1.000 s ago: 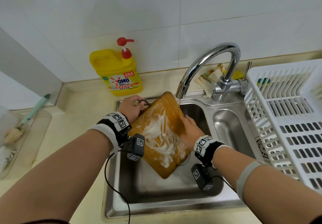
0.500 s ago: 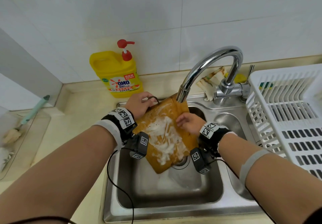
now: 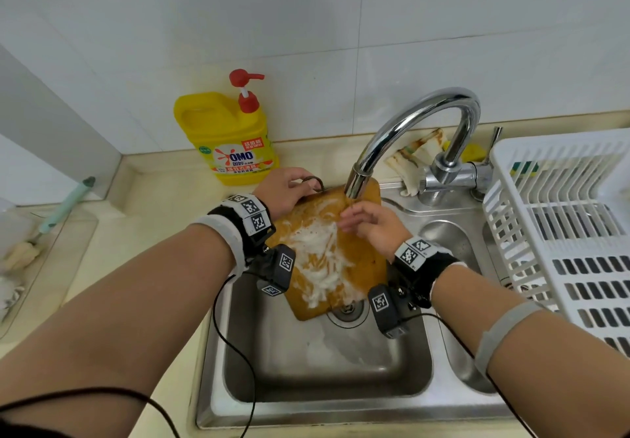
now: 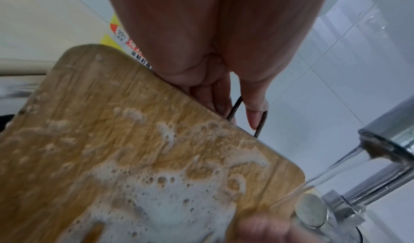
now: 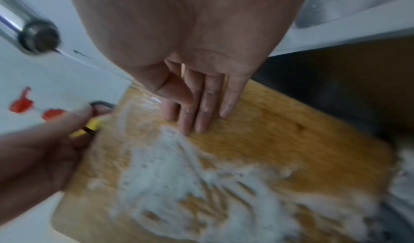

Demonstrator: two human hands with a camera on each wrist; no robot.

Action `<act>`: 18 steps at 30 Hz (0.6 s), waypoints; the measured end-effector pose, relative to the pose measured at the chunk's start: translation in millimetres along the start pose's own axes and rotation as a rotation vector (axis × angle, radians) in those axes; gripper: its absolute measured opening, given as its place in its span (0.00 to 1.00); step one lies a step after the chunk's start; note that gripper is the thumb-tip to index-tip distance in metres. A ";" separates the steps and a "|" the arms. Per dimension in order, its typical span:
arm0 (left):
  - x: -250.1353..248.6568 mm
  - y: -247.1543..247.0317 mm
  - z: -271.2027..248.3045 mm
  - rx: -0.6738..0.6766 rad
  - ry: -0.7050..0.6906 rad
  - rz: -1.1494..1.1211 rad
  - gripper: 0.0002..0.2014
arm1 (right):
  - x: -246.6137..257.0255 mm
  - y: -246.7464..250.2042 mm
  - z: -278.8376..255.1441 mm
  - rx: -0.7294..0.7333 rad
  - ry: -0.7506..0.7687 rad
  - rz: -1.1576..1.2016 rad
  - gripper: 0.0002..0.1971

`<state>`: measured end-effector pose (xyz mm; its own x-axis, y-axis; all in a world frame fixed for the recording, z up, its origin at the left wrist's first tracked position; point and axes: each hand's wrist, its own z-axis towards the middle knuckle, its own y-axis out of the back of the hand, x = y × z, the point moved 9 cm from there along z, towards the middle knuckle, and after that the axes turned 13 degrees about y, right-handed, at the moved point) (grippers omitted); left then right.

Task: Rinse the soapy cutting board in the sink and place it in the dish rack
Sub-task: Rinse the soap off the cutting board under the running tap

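Steel sink (image 3: 306, 362), left hand (image 3: 284, 188) gripping soapy cutting board (image 3: 327, 253); right hand (image 3: 373, 228) flat on it

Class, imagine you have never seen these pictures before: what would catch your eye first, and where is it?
First, the wooden cutting board, smeared with white foam, tilted in the sink under the running tap. The left hand grips its top edge by the wire loop, while the right hand lies flat on its face. The bright yellow detergent bottle stands behind.

Bright, even, soft light, glare on the tap (image 3: 419, 124), wide-angle bending at head-view edges, right wrist view motion-blurred, left wrist view soft at the bottom.
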<state>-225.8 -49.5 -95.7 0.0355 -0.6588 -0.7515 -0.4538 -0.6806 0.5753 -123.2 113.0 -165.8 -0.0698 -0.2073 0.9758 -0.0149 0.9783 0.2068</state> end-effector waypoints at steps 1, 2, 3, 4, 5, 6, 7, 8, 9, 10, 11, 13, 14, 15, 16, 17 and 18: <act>-0.7 0.1 -0.3 0.002 -0.006 -0.001 0.10 | -12.1 -3.0 -6.0 0.044 -0.027 -0.062 0.20; -1.3 -0.6 -0.3 0.008 -0.011 -0.003 0.10 | -23.8 -5.7 -11.8 0.085 -0.067 -0.127 0.19; -2.7 -1.4 -0.2 0.016 -0.018 -0.005 0.10 | -32.4 -5.9 -16.4 0.101 -0.111 -0.171 0.17; -3.8 -3.3 0.2 0.028 -0.025 -0.006 0.11 | -35.7 -3.9 -18.8 0.089 -0.146 -0.181 0.16; -5.7 -6.1 0.2 0.044 -0.035 -0.002 0.11 | -33.7 -0.3 -18.7 0.061 -0.155 -0.157 0.15; -7.8 -9.0 0.7 0.057 -0.048 0.010 0.11 | -25.6 2.6 -16.7 0.031 -0.138 -0.113 0.13; -10.2 -11.9 1.1 0.065 -0.062 0.028 0.11 | -14.1 5.0 -13.0 0.007 -0.101 -0.060 0.13; -12.0 -14.8 2.5 0.072 -0.072 0.044 0.11 | -1.3 6.9 -8.6 -0.009 -0.058 -0.015 0.14; -13.5 -17.3 4.1 0.077 -0.078 0.054 0.10 | 10.0 7.4 -3.9 -0.017 -0.022 0.028 0.15; -14.0 -18.9 6.5 0.078 -0.082 0.064 0.10 | 18.5 6.6 0.1 -0.024 0.001 0.076 0.17; -15.0 -19.7 8.0 0.077 -0.090 0.080 0.11 | 25.0 4.3 3.1 -0.032 0.011 0.128 0.18; -15.3 -19.8 10.4 0.077 -0.099 0.105 0.11 | 28.0 -2.2 6.3 -0.034 0.003 0.196 0.20; -14.6 -19.9 10.5 0.077 -0.098 0.101 0.11 | 24.1 -6.5 5.6 -0.016 -0.015 0.197 0.20; -15.0 -20.0 10.7 0.076 -0.097 0.097 0.11 | 15.7 -10.8 3.7 0.024 -0.035 0.178 0.21; -14.8 -20.6 11.1 0.070 -0.095 0.102 0.11 | 2.8 -16.7 0.3 0.082 -0.069 0.139 0.21; -15.2 -20.9 11.6 0.063 -0.093 0.111 0.12 | -13.6 -22.1 -4.0 0.144 -0.123 0.085 0.20; -14.1 -21.1 12.9 0.058 -0.088 0.119 0.12 | -29.1 -25.9 -9.5 0.201 -0.188 0.018 0.18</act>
<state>-228.2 -21.7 -101.4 -0.0989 -0.7009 -0.7063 -0.5007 -0.5784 0.6440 -111.2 93.7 -198.9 -0.2550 -0.2049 0.9450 -0.2081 0.9660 0.1533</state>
